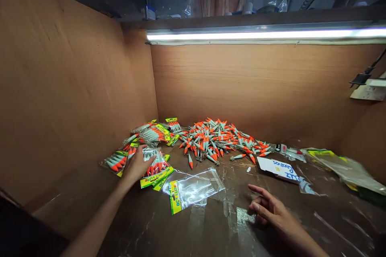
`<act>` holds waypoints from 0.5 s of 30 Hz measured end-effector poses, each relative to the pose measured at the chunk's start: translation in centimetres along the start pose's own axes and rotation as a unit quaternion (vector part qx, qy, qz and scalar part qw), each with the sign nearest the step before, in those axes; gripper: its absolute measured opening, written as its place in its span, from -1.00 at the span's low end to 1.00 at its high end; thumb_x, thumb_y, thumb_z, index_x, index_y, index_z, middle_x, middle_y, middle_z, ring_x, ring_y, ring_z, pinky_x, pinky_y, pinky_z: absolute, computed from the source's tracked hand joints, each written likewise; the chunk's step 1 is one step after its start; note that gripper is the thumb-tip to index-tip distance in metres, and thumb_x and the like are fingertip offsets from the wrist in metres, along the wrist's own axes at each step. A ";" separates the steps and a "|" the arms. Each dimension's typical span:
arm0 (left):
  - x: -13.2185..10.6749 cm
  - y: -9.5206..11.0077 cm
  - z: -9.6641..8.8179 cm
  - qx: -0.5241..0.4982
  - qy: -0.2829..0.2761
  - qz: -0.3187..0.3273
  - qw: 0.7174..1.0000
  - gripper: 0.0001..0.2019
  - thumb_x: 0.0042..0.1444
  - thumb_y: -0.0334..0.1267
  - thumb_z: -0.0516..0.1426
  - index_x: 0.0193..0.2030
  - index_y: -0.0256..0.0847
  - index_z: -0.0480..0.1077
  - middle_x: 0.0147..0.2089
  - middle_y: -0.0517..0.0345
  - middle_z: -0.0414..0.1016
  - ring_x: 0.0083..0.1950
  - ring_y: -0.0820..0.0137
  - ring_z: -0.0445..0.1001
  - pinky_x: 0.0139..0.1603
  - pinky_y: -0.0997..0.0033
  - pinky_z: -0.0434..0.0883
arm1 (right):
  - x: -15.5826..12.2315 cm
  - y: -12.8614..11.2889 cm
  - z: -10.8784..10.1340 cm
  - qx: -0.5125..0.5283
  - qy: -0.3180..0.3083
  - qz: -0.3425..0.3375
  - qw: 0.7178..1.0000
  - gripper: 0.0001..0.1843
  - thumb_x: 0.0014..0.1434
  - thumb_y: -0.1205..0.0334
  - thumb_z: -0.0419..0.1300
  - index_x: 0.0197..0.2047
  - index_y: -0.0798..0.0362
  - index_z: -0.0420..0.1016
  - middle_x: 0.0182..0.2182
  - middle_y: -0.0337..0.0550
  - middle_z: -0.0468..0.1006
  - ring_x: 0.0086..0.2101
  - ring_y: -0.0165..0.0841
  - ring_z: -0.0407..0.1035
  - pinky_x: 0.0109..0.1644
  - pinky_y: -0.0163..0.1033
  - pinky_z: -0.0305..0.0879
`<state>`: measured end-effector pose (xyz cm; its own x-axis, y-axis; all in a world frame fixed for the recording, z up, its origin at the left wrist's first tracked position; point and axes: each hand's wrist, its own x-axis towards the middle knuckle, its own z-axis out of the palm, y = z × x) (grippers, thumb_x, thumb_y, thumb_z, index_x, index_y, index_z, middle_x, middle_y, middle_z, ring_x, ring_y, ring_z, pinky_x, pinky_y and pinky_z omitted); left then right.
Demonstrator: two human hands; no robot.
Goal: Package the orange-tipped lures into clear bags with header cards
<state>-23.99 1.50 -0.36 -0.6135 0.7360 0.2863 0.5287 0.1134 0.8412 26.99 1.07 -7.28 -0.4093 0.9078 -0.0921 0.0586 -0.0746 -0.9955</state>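
My left hand (137, 164) reaches out to the left and rests on a filled clear packet of orange-and-white lures (157, 166), fingers curled loosely over it. My right hand (268, 209) lies near the table's front, fingers partly stretched and apart, holding nothing. Between the hands lies an empty clear bag with a yellow header card (193, 188). A big heap of loose orange-tipped lures (217, 138) sits at the back middle.
More filled lure packets (150, 132) are stacked at the back left by the wooden side wall (60, 100). A white card with blue writing (279, 168) and a pile of empty bags (343, 166) lie at the right. A lit tube lamp (265, 34) hangs above.
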 end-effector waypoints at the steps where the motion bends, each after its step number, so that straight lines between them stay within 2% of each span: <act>1: -0.7 -0.1 0.5 0.037 -0.002 0.005 0.999 -0.25 -0.27 -0.01 0.39 0.12 -0.17 0.35 0.09 -0.17 0.41 0.20 -0.24 0.35 0.09 -0.06 0.32 | 0.0 0.1 0.0 -0.004 -0.001 -0.002 1.000 -0.17 0.10 -0.21 0.31 0.31 -0.04 0.16 -0.36 -0.25 0.42 -0.51 -0.41 0.28 -0.43 -0.27 0.20; 3: -1.8 0.0 1.2 0.121 -0.017 0.017 0.992 -0.15 -0.17 0.07 0.34 0.25 -0.19 0.20 0.24 -0.31 0.23 0.27 -0.32 0.26 0.14 -0.12 0.26 | -0.1 0.2 -0.1 -0.013 -0.009 -0.006 1.000 -0.17 0.13 -0.20 0.28 0.33 -0.03 0.13 -0.35 -0.24 0.41 -0.49 -0.39 0.29 -0.41 -0.26 0.22; 6: -2.8 0.4 1.8 0.194 -0.033 0.028 0.980 -0.08 -0.12 0.06 0.31 0.33 -0.21 0.06 0.28 -0.36 0.08 0.28 -0.30 0.26 0.15 -0.09 0.26 | -0.2 0.7 -0.1 -0.021 -0.032 -0.016 0.999 -0.22 0.18 -0.16 0.25 0.34 -0.04 0.11 -0.33 -0.24 0.40 -0.46 -0.39 0.29 -0.38 -0.25 0.25; 10: -2.7 0.4 2.5 0.148 0.006 0.013 0.989 -0.04 -0.23 -0.04 0.39 0.31 -0.15 0.07 0.17 -0.18 0.19 0.30 -0.18 0.20 0.19 -0.02 0.27 | -0.4 1.1 0.0 -0.034 -0.045 -0.047 0.997 -0.29 0.24 -0.08 0.22 0.34 -0.02 0.12 -0.30 -0.21 0.43 -0.40 -0.38 0.30 -0.34 -0.27 0.25; 15: -2.4 0.4 3.2 0.081 0.047 -0.012 0.996 -0.10 -0.28 -0.08 0.42 0.24 -0.14 0.17 0.07 -0.07 0.28 0.27 -0.13 0.19 0.16 -0.08 0.30 | -0.7 0.3 0.4 -0.048 -0.032 -0.059 0.997 -0.32 0.26 -0.04 0.19 0.34 0.01 0.14 -0.29 -0.20 0.44 -0.39 -0.36 0.36 -0.36 -0.26 0.32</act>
<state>-20.42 1.94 -2.24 -0.6752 0.6664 0.3162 0.5968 0.2415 0.7652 26.90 0.24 -7.52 -0.4762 0.8791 0.0203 0.0934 0.0735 -0.9929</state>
